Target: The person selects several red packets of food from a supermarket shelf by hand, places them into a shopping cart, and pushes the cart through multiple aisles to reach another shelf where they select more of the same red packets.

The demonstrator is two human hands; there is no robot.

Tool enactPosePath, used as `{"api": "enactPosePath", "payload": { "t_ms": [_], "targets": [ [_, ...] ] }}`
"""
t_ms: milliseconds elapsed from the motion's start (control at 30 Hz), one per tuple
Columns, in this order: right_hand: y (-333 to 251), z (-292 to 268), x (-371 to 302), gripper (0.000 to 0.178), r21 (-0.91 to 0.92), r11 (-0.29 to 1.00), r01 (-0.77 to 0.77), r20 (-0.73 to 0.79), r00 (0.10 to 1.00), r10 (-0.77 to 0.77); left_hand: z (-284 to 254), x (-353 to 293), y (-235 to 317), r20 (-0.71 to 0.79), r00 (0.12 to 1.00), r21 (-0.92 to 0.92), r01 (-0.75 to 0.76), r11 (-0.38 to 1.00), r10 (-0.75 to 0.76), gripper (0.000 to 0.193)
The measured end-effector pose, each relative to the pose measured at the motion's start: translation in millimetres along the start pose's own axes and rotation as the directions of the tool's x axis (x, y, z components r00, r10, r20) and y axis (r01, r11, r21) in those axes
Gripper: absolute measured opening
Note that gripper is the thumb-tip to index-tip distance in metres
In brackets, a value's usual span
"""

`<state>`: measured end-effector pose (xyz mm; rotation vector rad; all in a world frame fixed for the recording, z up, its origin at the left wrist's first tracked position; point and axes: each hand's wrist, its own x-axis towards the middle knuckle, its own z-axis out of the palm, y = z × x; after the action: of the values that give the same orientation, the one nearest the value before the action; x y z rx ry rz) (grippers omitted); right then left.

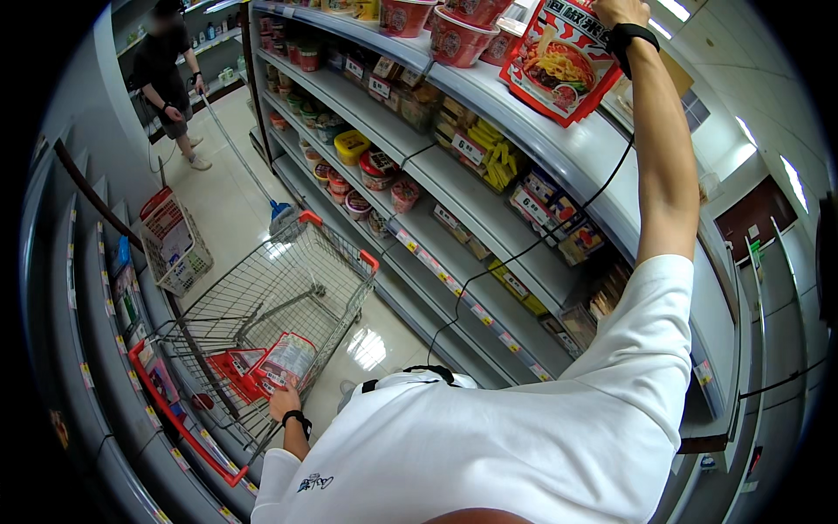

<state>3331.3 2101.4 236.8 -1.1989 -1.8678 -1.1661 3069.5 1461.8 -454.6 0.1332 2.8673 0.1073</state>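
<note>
My right hand point(621, 12) reaches up and pinches the top edge of a red noodle bag point(559, 65) with a picture of noodles on its front. That bag is upright at the top shelf point(559, 144), to the right of stacked red noodle tubs point(463, 37). Low on the left, my left hand point(284, 400) is closed on the lower end of a red-and-silver food bag point(291, 356) over the shopping cart point(262, 297). Beside it, another red package point(234, 371) shows in the cart. My left fingers are partly hidden.
Lower shelves hold tubs, including a yellow tub point(352, 147), and yellow packets point(493, 153). A basket point(175, 244) stands on the floor past the cart. Farther off, a person point(166, 79) holds a mop point(281, 214). A black cable point(524, 253) crosses before the shelves.
</note>
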Motion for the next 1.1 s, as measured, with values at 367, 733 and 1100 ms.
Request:
{"api": "enactPosePath", "payload": {
  "t_ms": [367,733,1100],
  "targets": [
    [4,10,3,0.037,-0.020,0.998,-0.054,0.081,0.995,0.056,1,-3,-1,-0.046,0.999,-0.044,-0.004,0.999,0.002,0.053],
    [0,19,7,0.018,0.018,0.998,-0.063,0.047,0.997,0.062,1,-1,-1,-0.053,0.998,-0.019,-0.018,1.000,0.017,0.060],
    [41,48,35,0.026,-0.090,0.996,0.030,0.356,0.934,0.004,-2,-3,4,-0.046,0.999,-0.008,0.006,1.000,-0.006,0.055]
  ]
}}
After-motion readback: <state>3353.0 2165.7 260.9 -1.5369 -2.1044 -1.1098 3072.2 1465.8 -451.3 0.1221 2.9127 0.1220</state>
